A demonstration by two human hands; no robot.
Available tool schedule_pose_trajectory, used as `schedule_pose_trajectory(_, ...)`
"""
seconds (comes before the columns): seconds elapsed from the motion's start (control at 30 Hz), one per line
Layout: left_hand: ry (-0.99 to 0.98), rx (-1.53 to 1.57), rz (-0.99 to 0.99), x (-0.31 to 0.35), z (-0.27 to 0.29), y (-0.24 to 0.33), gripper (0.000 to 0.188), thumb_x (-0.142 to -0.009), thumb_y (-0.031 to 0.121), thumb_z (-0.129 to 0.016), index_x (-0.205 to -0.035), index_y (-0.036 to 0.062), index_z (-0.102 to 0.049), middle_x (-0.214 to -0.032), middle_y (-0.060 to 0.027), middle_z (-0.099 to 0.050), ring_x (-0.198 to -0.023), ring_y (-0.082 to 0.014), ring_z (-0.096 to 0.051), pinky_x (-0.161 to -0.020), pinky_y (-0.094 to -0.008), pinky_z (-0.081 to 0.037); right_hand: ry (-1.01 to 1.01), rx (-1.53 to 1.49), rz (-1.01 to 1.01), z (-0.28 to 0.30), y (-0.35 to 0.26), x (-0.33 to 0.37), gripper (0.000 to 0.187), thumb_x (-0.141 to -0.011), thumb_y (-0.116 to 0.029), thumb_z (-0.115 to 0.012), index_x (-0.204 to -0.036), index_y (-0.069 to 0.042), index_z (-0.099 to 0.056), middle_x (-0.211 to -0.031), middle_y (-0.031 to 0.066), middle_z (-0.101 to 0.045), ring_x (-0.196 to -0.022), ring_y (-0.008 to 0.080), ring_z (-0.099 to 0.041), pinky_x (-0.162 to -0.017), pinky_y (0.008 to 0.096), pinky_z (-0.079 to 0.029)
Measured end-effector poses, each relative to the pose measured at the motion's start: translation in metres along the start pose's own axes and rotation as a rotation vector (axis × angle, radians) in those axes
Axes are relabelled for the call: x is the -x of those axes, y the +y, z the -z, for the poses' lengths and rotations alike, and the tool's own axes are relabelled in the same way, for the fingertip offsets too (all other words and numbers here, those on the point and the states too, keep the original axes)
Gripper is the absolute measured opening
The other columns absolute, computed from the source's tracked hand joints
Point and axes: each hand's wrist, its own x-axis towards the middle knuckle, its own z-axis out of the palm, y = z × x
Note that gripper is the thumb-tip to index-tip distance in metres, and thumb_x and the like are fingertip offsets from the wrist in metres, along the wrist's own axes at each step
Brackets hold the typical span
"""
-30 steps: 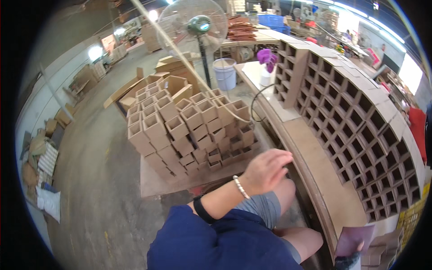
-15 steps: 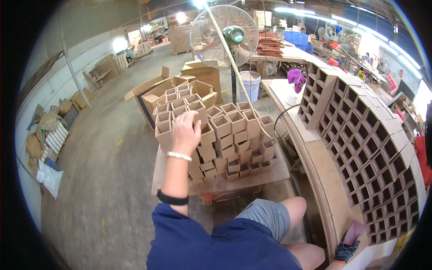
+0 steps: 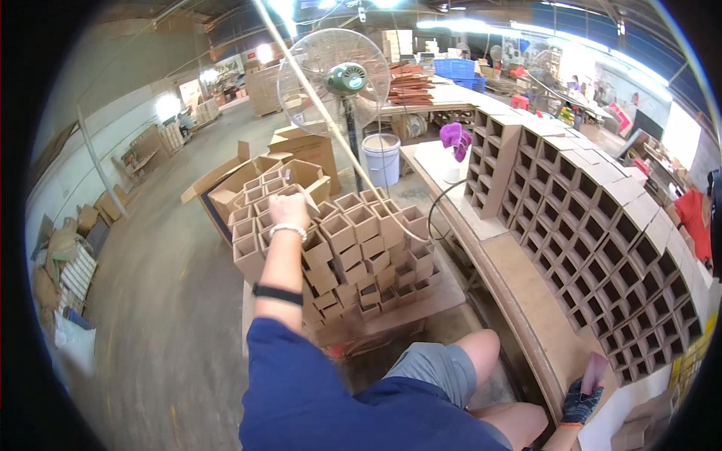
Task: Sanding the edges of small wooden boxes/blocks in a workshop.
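My bare left hand [image 3: 289,211], with a bead bracelet at the wrist, reaches over the top of a stack of brown open-ended fibreboard boxes [image 3: 359,218]. Its fingers curl closed at the rim of one box in the upper rows; the fingertips are hidden behind the knuckles. At the lower right, my gloved right hand [image 3: 581,404] is closed around a flat pinkish-purple piece [image 3: 594,373], which looks like a folded sheet or thin pad. That hand rests over the bench [image 3: 526,282], beside a tall wall of stacked boxes [image 3: 594,248] with their openings facing me.
Open cardboard cartons [image 3: 304,173] stand behind the box stack. Past them are a large pedestal fan [image 3: 346,79] and a white bucket [image 3: 381,161]. A slanting pole [image 3: 320,105] crosses before the stack. A purple-leaved plant [image 3: 455,141] sits on the bench. A person in red [image 3: 693,222] is at the right edge.
The view has turned to the right, shifting the scene leftward. My left hand has closed from loosely curled fingers over the stacked boxes. My right hand keeps the pinkish piece.
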Motion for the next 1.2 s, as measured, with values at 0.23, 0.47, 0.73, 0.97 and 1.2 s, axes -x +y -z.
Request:
schedule_pose_trajectory(0.23,0.082,1.445,0.057,0.113,0.111,0.017,0.015,-0.073,0.013,-0.067,-0.074,0.0006,-0.057,-0.066,-0.0048,-0.059,-0.066,-0.0112,-0.054,-0.068,-0.0257,-0.043,0.152,0.316,0.173,-0.018,0.009,0.012,0.045,-0.069,-0.011,-0.066,-0.11,-0.001,-0.049,-0.105,0.0114,-0.055,-0.093,0.0245,-0.054,-0.08,0.0379,-0.046)
schedule_pose_trajectory(0.47,-0.945,2.085,-0.459,0.188,0.077,0.149,0.02,-0.085,0.005,-0.054,-0.103,-0.0027,-0.053,-0.094,-0.0017,-0.059,-0.083,-0.0066,-0.053,-0.074,-0.0219,-0.044,0.165,0.535,0.315,-0.042,0.005,0.028,0.042,-0.065,-0.011,-0.067,-0.104,-0.005,-0.052,-0.098,0.0096,-0.057,-0.087,0.0235,-0.055,-0.075,0.0376,-0.048)
schedule_pose_trajectory(0.73,-1.016,1.846,-1.305,0.268,0.091,0.308,0.036,-0.081,0.004,-0.054,-0.114,-0.0035,-0.041,-0.09,-0.0119,-0.058,-0.083,-0.018,-0.057,-0.07,-0.027,-0.045,0.117,1.665,0.999,-0.141,0.016,0.091,0.06,-0.072,-0.001,-0.048,-0.129,0.001,-0.031,-0.129,0.0185,-0.038,-0.122,0.0294,-0.035,-0.102,0.0387,-0.027)
schedule_pose_trajectory(0.97,-0.71,1.808,-1.482,0.33,0.078,0.367,0.036,-0.074,0.0,-0.053,-0.107,-0.0038,-0.041,-0.086,-0.0198,-0.054,-0.076,-0.0377,-0.052,-0.063,-0.0428,-0.042,-0.204,2.165,0.928,-0.128,0.042,0.081,0.039,-0.083,-0.007,-0.043,-0.121,0.001,-0.043,-0.122,0.0193,-0.045,-0.116,0.0334,-0.04,-0.1,0.0373,-0.029)
schedule_pose_trajectory(1.2,-0.485,1.667,-1.47,0.336,0.071,0.364,0.034,-0.076,0.005,-0.053,-0.108,-0.0033,-0.042,-0.088,-0.0206,-0.054,-0.08,-0.0377,-0.052,-0.067,-0.043,-0.042,-0.03,2.256,0.811,-0.134,0.053,0.078,0.035,-0.079,-0.012,-0.046,-0.112,-0.003,-0.05,-0.114,0.0179,-0.051,-0.11,0.0304,-0.046,-0.097,0.0417,-0.031)
